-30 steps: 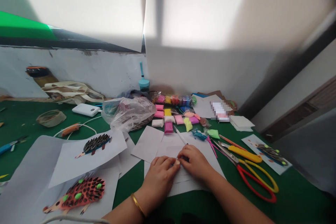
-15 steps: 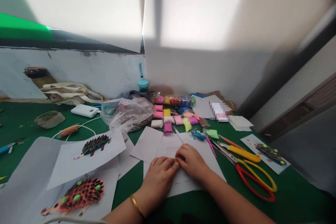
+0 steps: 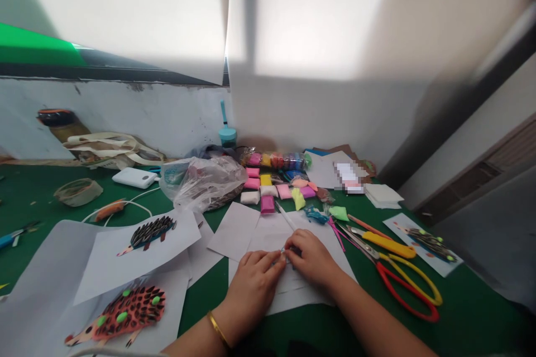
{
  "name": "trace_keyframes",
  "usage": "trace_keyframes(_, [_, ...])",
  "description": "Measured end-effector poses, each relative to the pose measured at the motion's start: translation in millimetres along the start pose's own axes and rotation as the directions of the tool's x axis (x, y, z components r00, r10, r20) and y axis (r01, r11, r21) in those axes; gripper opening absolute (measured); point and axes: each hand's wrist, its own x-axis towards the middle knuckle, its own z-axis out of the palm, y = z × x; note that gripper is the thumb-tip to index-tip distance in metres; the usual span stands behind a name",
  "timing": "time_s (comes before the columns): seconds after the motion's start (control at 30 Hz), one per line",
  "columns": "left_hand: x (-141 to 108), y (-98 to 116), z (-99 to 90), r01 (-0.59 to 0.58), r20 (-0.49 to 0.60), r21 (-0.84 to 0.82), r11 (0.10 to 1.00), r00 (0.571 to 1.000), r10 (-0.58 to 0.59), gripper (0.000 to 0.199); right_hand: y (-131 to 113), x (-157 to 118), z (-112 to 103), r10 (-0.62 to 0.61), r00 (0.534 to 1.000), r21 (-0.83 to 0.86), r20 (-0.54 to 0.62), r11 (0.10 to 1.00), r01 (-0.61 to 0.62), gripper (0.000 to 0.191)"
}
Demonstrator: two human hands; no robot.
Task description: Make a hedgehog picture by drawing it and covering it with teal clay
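Observation:
My left hand [image 3: 251,284], with a gold bangle on the wrist, lies curled on a white paper sheet [image 3: 272,234] on the green table [image 3: 460,312]. Its fingertips pinch the sheet where they meet my right hand [image 3: 312,259]. My right hand grips a thin white pen [image 3: 287,217] that slants away toward the clay packets, tip down on the sheet. What sits exactly between the fingertips is too small to tell.
Red and yellow scissors [image 3: 402,276] lie right of my hands. Coloured clay packets [image 3: 272,184] and a plastic bag of seeds [image 3: 205,181] sit behind. Hedgehog pictures [image 3: 125,312] [image 3: 153,231] [image 3: 429,242] lie left and right. A power bank [image 3: 134,177], tape roll [image 3: 77,191] and teal bottle [image 3: 228,134] stand farther back.
Both hands stay pressed together on the sheet. The right hand has shifted slightly forward and right, and the view has drifted a little.

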Motion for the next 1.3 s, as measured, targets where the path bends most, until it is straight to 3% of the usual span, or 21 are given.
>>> trace_keyframes(0.53, [-1.4, 0.6, -0.8, 0.018, -0.03, -0.037, 0.999, 0.999, -0.019, 0.044, 3.1, -3.1, -3.9, 0.015, 0.997, 0.005, 0.071, 1.0, -0.016, 0.017])
trace_keyframes(0.8, [-1.4, 0.3, -0.1, 0.007, -0.04, -0.056, 0.998, 0.999, -0.009, 0.04, 1.8, -1.9, -4.1, 0.022, 0.997, 0.01, 0.07, 1.0, -0.023, 0.008])
trace_keyframes(1.3, [-0.4, 1.7, -3.0, 0.01, 0.001, -0.037, 0.999, 1.0, -0.01, 0.042, -2.1, -0.4, 4.8, 0.014, 0.999, -0.005, 0.05, 1.0, -0.014, 0.009])
